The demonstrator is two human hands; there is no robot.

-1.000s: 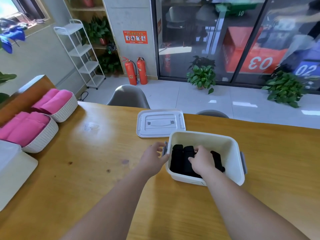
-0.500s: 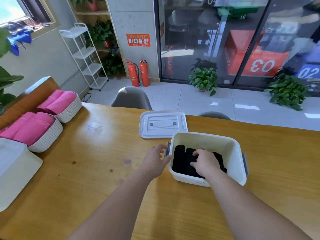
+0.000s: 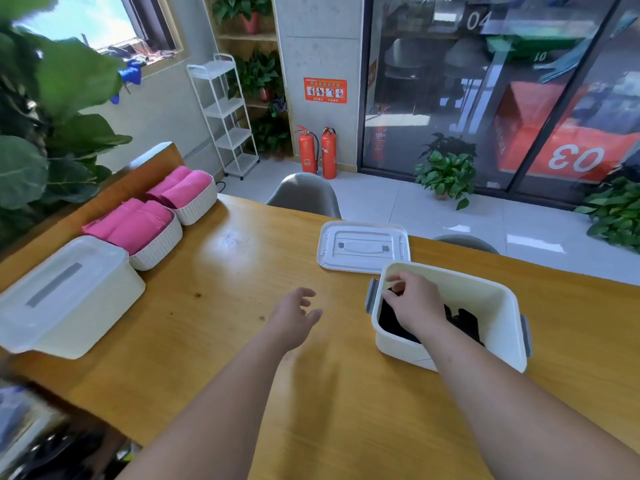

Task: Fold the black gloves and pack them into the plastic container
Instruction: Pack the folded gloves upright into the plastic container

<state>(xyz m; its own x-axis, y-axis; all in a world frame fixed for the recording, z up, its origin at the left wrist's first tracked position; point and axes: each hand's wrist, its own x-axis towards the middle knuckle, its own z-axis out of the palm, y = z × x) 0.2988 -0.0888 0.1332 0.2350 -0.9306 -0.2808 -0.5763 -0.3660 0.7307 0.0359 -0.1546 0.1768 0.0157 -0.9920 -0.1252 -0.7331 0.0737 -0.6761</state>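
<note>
Black gloves (image 3: 390,322) lie folded in the plastic container (image 3: 493,304), near-right on the table (image 3: 225,317). Its lid (image 3: 363,245) rests just beyond, leaving the mouth free. My right hand (image 3: 414,306) lies on them, fingers bent, probably tamping them flat; whether it pinches fabric I cannot tell. My left hand (image 3: 294,315) hovers spread and empty, having left the container's left wall, which it steadied half a second ago.

Both forearms showed bare from the wrist back to the lower edge of the view, with no cloth on them; the left hand (image 3: 294,315) was bare as well; the right hand (image 3: 414,306) likewise; the forearms looked broad and smooth.
</note>
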